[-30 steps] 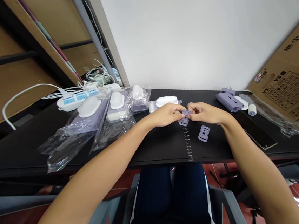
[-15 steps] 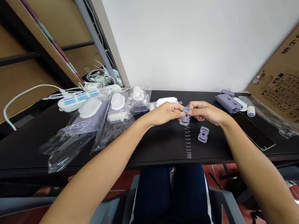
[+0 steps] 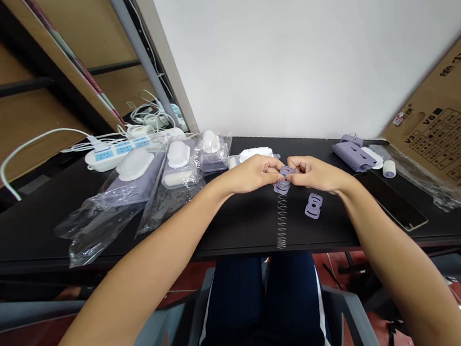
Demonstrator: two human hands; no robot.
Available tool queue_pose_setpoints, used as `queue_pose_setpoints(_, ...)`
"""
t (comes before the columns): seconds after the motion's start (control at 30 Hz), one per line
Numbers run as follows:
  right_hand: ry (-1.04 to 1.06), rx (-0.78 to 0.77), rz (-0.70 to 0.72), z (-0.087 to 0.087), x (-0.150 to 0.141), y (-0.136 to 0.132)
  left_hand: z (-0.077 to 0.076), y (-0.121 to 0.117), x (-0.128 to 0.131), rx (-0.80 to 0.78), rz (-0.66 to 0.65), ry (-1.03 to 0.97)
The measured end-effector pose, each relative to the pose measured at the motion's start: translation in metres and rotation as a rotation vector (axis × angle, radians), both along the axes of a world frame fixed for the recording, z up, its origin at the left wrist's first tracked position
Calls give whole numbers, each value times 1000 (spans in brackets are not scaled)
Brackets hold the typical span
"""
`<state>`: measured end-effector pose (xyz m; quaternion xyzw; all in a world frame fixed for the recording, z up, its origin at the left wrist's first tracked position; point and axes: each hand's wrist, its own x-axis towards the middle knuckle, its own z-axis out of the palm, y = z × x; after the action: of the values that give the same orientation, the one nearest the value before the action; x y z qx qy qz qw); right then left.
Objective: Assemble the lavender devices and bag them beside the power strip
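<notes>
My left hand point(image 3: 253, 174) and my right hand point(image 3: 316, 173) meet over the middle of the black table point(image 3: 36, 230). Both pinch a small flat purple plastic piece point(image 3: 283, 179) between their fingertips. From that piece a thin metal spring point(image 3: 281, 220) hangs down toward the table's front edge, slanting a little to the left. A second purple piece point(image 3: 313, 206) with holes lies flat on the table just below my right hand.
Clear bags with purple and white parts point(image 3: 141, 181) lie at the left. A white power strip point(image 3: 120, 149) sits behind them. A white brush point(image 3: 255, 153) is behind my hands. A purple part point(image 3: 353, 155), a white roll point(image 3: 389, 168), a dark phone point(image 3: 392, 201) and a cardboard box point(image 3: 446, 130) are at the right.
My hands stay together on the purple piece. The spring's lower end has swung slightly to the left.
</notes>
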<state>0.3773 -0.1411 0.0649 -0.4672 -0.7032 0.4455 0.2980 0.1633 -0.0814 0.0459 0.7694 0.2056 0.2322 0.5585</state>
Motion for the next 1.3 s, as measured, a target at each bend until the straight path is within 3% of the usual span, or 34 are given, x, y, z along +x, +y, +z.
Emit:
queue_pose_setpoints(0.13,-4,17,10,2,2,-1,3,-2,0,12,-18,16)
queue_pose_setpoints(0.27,22,-77,15,4,5,-4,6,-3,-1,55,-33,33)
queue_pose_setpoints(0.57,131,-141,-21,2,8,-2,10,-2,-3,31,25,-34)
queue_pose_setpoints(0.87,309,-84,-138,-4,0,4,6,0,3,-147,219,-241)
queue_pose_setpoints(1.0,202,154,-217,-5,-2,3,6,3,3,-244,263,-290)
queue_pose_setpoints(1.13,-61,489,-167,-5,-3,-4,6,5,3,-257,310,-286)
queue_pose_setpoints(1.3,-274,716,-230,-13,-10,-4,9,0,5,-241,348,-247)
